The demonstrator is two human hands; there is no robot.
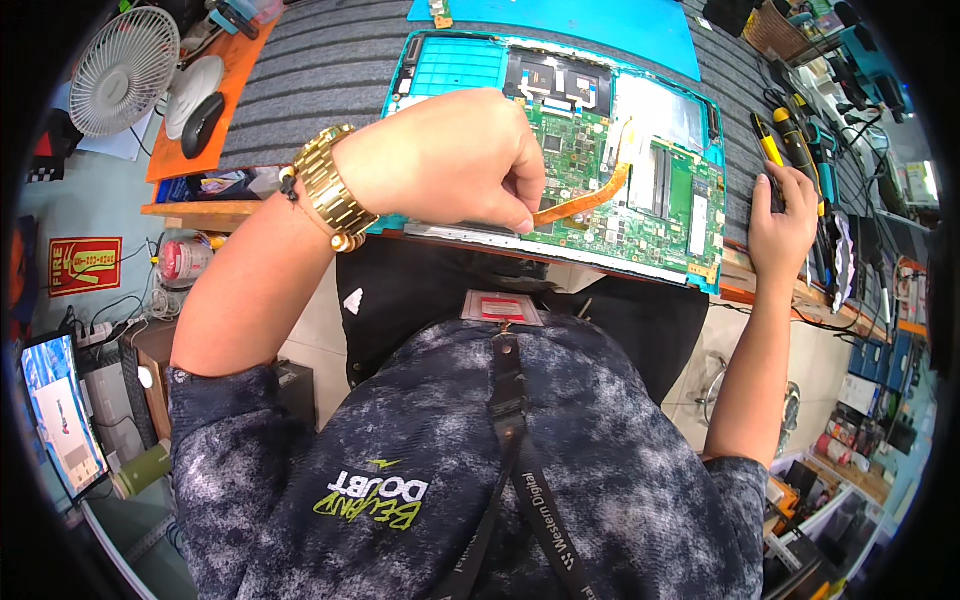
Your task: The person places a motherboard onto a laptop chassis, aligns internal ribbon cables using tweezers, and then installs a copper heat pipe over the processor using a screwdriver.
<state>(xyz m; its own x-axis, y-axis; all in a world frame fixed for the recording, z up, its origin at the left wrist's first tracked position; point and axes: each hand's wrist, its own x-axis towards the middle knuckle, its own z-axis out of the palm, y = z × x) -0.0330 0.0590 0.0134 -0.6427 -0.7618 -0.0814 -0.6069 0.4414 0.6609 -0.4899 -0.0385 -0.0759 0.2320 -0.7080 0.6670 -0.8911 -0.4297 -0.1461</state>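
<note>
Wears a mottled dark shirt [600,420] at bottom centre, with a badge [503,307] hanging at its top. Pinches what looks like one end of an orange ribbon cable [592,203] in the left hand [455,155], upper centre, with thumb and fingertip clamped together; probably held there to leave most of the strip in sight. Has the right hand [783,220] just beside a yellow-handled tool [770,148], perhaps for support; cannot tell its grip as empty or full. Beneath the cable, a green circuit board [575,165] in a teal laptop shell [455,65], inside facing up at the near edge of the desk [300,90], presumably for easy reach. Farthest, top centre, a blue sheet [570,25].
</note>
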